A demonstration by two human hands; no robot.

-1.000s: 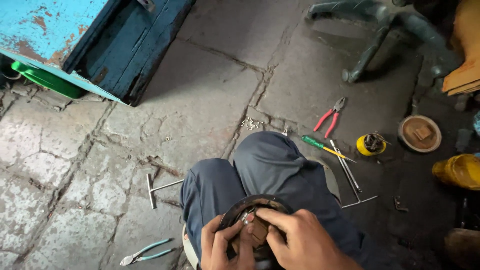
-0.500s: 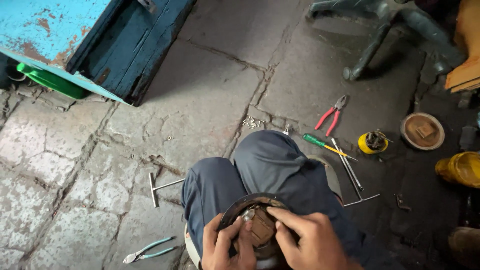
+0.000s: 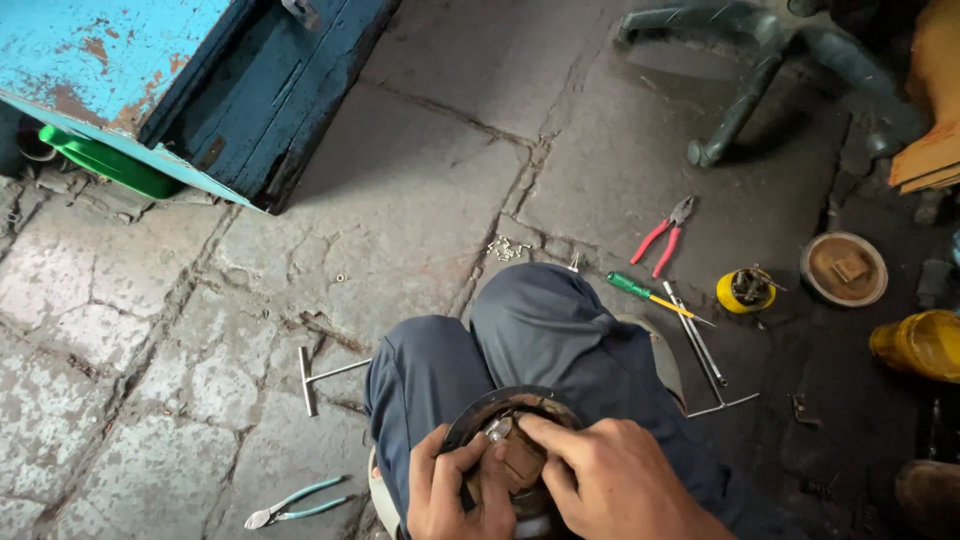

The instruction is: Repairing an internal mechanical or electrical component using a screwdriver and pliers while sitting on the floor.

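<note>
**Both hands close on the round part held on the knees**

While the person sits with knees drawn up in dark blue trousers (image 3: 540,340), both hands work at a round, dark, rusty metal housing (image 3: 515,440) resting on the lap at six o'clock of the view. Compared with a second ago, the right hand (image 3: 610,480) has slid lower over the housing, its fingertips now pinching at a small silvery piece (image 3: 497,428) near the rim; it looks like fine fitting work is in hand. The left hand (image 3: 455,490) clasps the housing's near edge, thumb pressed on top, steadying it.

On the grey stone floor (image 3: 420,200), a steel T-handled wrench (image 3: 325,378) lies at nine o'clock of the knees, teal-handled pliers (image 3: 295,503) at eight o'clock. At two o'clock lie red-handled pliers (image 3: 663,238), a green-and-yellow screwdriver (image 3: 655,296) and a yellow cup (image 3: 745,291).
</note>
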